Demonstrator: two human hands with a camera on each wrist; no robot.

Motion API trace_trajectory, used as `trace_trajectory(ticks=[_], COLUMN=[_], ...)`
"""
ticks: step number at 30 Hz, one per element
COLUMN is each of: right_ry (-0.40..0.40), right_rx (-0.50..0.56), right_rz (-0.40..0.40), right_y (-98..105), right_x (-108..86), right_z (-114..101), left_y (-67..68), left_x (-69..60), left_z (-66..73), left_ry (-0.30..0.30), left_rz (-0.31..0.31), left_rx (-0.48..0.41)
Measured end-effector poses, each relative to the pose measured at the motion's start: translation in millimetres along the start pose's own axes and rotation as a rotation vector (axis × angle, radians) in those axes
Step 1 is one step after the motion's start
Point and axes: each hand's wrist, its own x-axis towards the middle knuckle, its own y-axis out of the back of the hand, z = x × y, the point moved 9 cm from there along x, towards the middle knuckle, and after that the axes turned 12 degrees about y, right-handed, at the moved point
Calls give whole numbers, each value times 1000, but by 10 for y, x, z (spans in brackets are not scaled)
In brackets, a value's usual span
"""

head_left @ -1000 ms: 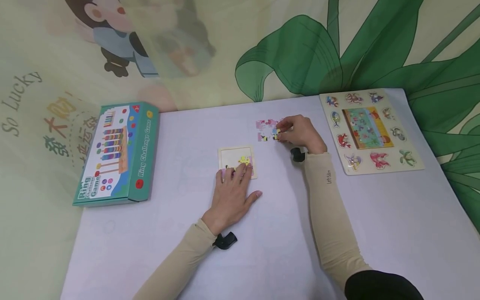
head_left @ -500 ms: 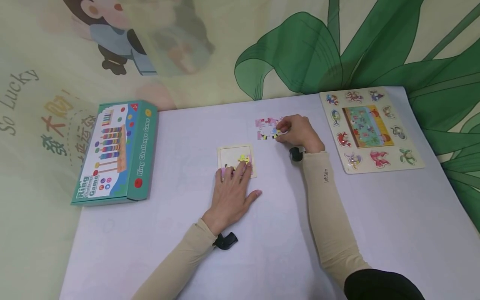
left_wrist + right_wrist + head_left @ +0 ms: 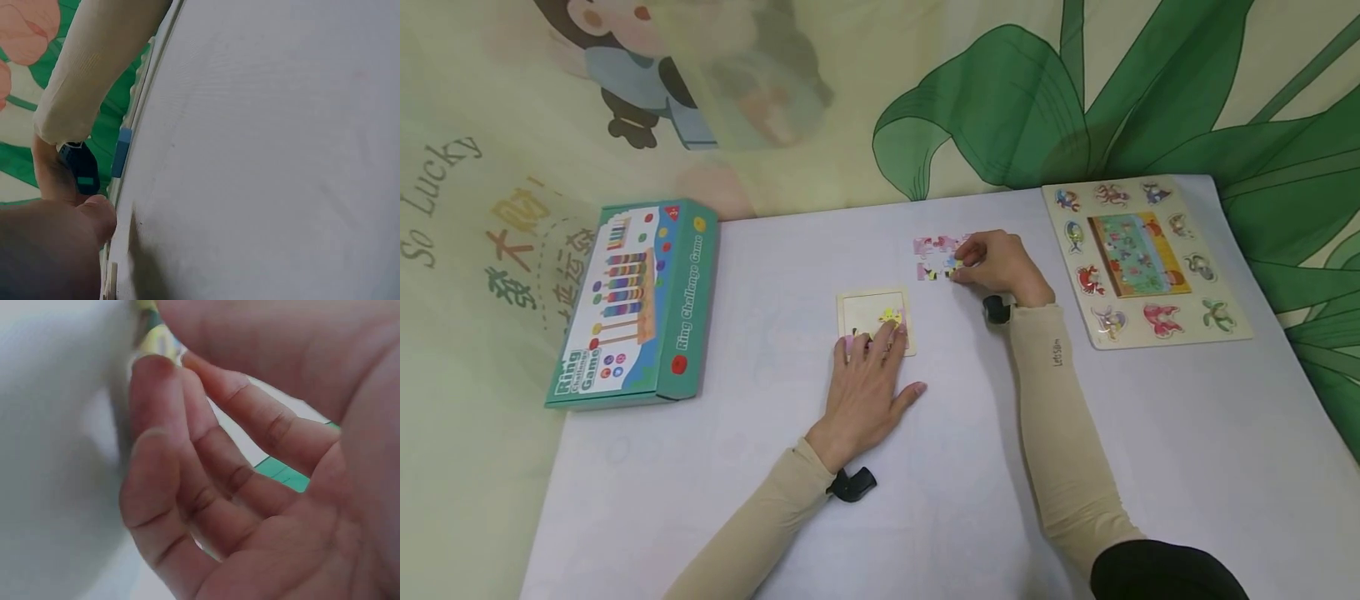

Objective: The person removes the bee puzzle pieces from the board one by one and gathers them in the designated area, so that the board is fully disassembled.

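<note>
The left hand [image 3: 861, 400] lies palm down, its fingertips resting on the lower part of a small square wooden tray [image 3: 859, 307] with yellow and pink puzzle pieces [image 3: 891, 317] in it. Up and to the right, the right hand [image 3: 1003, 265] has thumb and fingers curled round a piece at the right side of a group of pink puzzle pieces [image 3: 928, 246] on the table. In the right wrist view the right hand [image 3: 219, 462] has its fingertips at a yellow piece [image 3: 157, 342], partly hidden. The left wrist view shows part of the left hand [image 3: 53, 250].
A green boxed ring game [image 3: 681, 312] lies at the left of the white table [image 3: 775, 500]. At the back right is a wooden board [image 3: 1138, 332] with sea animal pieces round a picture. Behind the table hangs a printed cloth [image 3: 1000, 108].
</note>
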Motion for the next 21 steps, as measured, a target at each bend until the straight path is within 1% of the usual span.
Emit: trace_trajectory(ticks=[3,5,7,8,10,12,14,17,19,21], right_ry=[55,106,162,182,230,261,276,259,239,225], right_rx=[33,47,44,40,26,18,8,-8,-27,-45], right_rz=[35,62,61,44,-13,-99,-189,-289,-328,-346], right_y=[37,50,15,-30,-149,-298,-449,-615,-686,-728], right_x=[8,15,25,33,44,46,42,16,-1,-17], right_z=[-89,-190,-315,-376,-504,-614,-688,-744,-757,-773], left_y=[1,-8,-12,-20,-17,-15,-19,-29,-30,-24], left_x=[-47,-84,-119,-133,-154,-166,-173,-178,-176,-174], left_z=[-2,-2,1,0,5,6,6,6,4,3], left_ry=[-5,-10,-17,-17,-20,-20,-20,-23,-23,-23], left_rz=[-20,-42,-53,-62,-68,-73,-86,-103,-110,-112], left_rx=[-13,-9,-2,3,10,12,17,27,34,40])
